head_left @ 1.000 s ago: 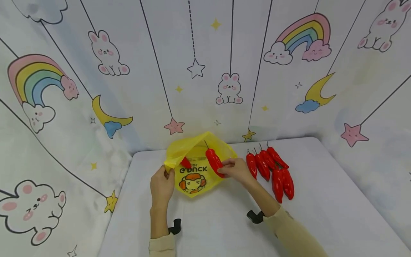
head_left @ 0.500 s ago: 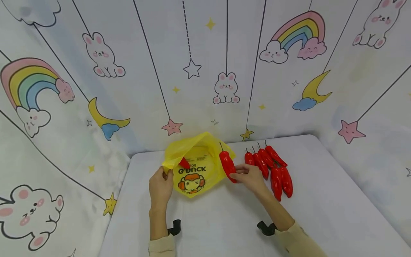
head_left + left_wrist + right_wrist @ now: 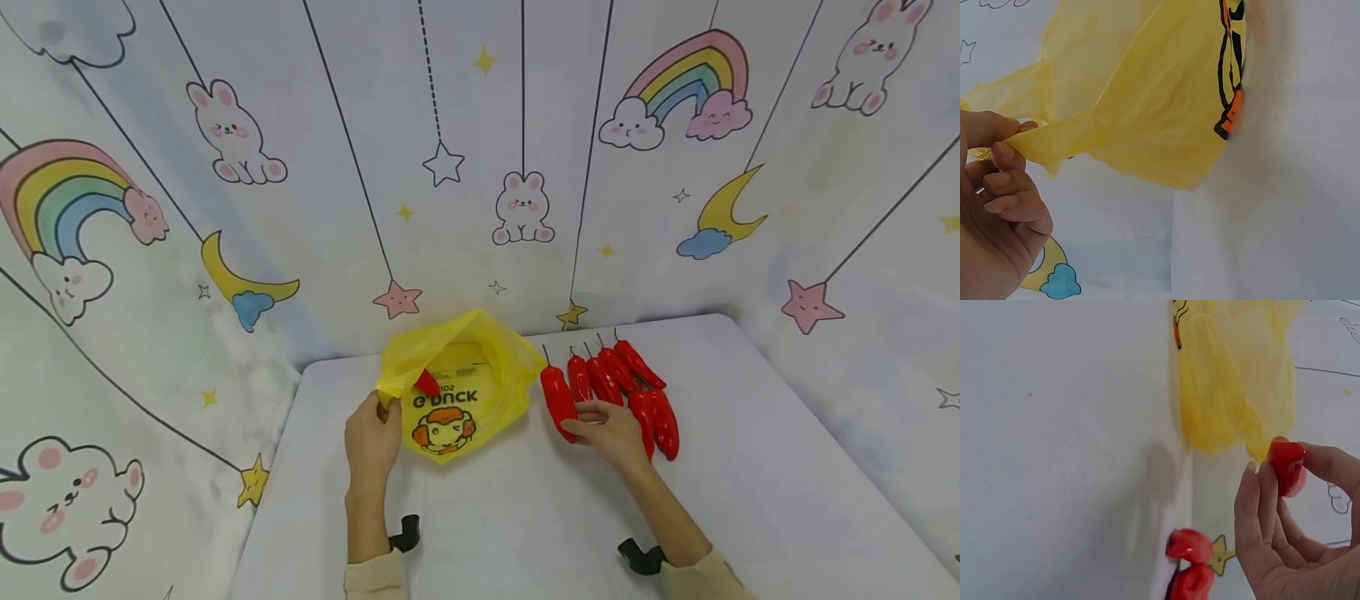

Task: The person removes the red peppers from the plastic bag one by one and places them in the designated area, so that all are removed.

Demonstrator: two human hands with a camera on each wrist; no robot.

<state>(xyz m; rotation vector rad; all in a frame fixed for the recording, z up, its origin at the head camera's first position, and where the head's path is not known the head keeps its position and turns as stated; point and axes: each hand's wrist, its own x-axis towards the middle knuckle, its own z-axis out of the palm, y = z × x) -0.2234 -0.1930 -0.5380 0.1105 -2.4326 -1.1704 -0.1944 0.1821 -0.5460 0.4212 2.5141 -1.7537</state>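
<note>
A yellow plastic bag [image 3: 491, 392] with a printed duck stands with its mouth open at the table's back. My left hand [image 3: 372, 437] pinches its left edge; in the left wrist view the thumb and forefinger of that hand [image 3: 1007, 181] grip a bag handle [image 3: 1047, 140]. Inside the bag a bit of something red [image 3: 427, 383] shows. Just right of the bag, my right hand [image 3: 611, 429] pinches a red chili pepper [image 3: 558, 404] by its lower end, stem pointing up. In the right wrist view the pepper [image 3: 1287, 465] sits between thumb and fingers.
Several red chili peppers [image 3: 633, 362] lie bunched on the white table [image 3: 510, 517] to the right, partly behind my right hand. A patterned cloth wall [image 3: 337, 200] rises behind the table. Black wrist-camera mounts [image 3: 640, 557] jut inward from both forearms.
My right hand has carried the pepper rightward from the bag's mouth to beside the bunch. The left hand keeps its hold on the bag. The view has shifted slightly.
</note>
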